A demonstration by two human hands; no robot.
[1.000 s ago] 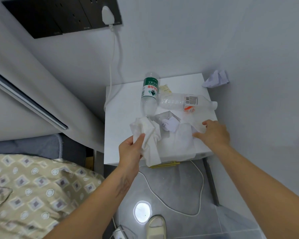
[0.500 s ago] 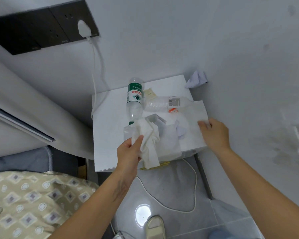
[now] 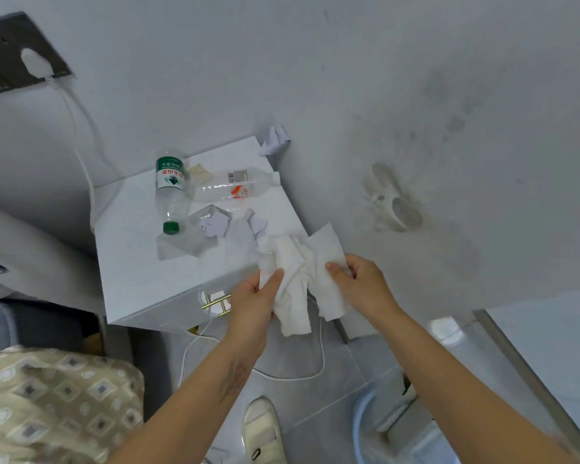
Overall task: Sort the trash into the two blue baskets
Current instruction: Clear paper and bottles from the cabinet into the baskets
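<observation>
Left hand (image 3: 253, 296): thumb and fingers pinch a crumpled white tissue (image 3: 290, 279), held just off the front right corner of the desk (image 3: 138, 262).
Right hand (image 3: 360, 283): fingers curled on a second white tissue (image 3: 327, 262), touching the first.
On the desk: a green-labelled bottle (image 3: 169, 189) lies toward the back; a clear bottle (image 3: 235, 187) lies just right of it; paper scraps (image 3: 215, 224) lie in front of both.
Below the desk's right side: the rim of a blue basket (image 3: 357, 426) on the floor.
</observation>
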